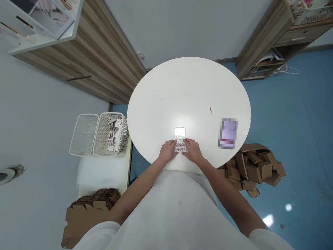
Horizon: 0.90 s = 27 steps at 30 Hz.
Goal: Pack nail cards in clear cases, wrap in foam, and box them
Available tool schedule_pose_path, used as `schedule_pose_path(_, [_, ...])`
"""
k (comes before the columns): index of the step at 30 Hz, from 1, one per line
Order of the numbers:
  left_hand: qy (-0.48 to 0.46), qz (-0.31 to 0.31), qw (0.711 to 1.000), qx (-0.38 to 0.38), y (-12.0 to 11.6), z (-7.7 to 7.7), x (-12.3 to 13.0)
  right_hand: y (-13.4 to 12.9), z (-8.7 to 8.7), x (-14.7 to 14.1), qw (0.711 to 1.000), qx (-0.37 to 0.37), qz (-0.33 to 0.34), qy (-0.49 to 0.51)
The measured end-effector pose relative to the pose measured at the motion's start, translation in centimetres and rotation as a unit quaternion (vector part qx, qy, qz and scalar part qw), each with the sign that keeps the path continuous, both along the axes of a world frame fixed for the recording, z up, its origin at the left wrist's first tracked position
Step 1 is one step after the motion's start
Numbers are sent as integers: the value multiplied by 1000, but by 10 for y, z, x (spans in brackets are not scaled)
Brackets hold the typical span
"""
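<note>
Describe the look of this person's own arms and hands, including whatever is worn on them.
The left hand and right hand wear no gloves, and no watch or bracelet shows. The forearms are bare below short, plain white sleeves.

From my remote feed I am seeing a white, rounded tabletop (189, 86). Near edge, middle: a small clear plastic hinged case (179, 137) is standing open, rows of pinkish-purple pieces (180, 148) showing; I am not managing to tell whether its base is touching the top. Right side: a purple rectangular item (228, 133), blurred by pixels, is lying there. One dark blemish (210, 110) is marking the surface nearby. Left: a white side table (100, 170) is bearing a white perforated plastic basket (124, 135) and, at its near end, stacked brown cardboard flats (85, 218). Right: blue floor (299, 121) is carrying a heap of brown cardboard boxes (253, 173).
</note>
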<state>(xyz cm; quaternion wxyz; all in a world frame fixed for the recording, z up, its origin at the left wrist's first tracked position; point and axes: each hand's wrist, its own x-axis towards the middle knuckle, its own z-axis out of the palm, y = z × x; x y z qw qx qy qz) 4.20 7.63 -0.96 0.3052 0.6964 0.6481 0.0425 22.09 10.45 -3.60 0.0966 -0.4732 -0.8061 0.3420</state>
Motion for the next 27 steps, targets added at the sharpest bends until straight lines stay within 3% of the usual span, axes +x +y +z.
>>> schedule_pose_path(6, [-5,-13,1000,10,-4,-5,-2,0,-9,4,1000,-3,2,15])
schedule_pose_path(11, [-17,-13,1000,16,-13,-8,4,-7,-6,0,1000,-3,-22,21])
schedule_pose_path(13, [-35,17,999,13,-21,-7,7,-14,-4,-1,999,-11,-34,38])
schedule_pose_path(16, [-61,113,992,-9,-34,-5,11,-28,0,-3,992,-53,-87,77])
schedule_pose_path(21, [-162,260,948,-86,-34,-3,10,-39,3,-8,943,-189,-210,176])
schedule_pose_path(27, [-217,276,927,-136,-24,-9,2,-39,9,-14,897,-279,-280,196])
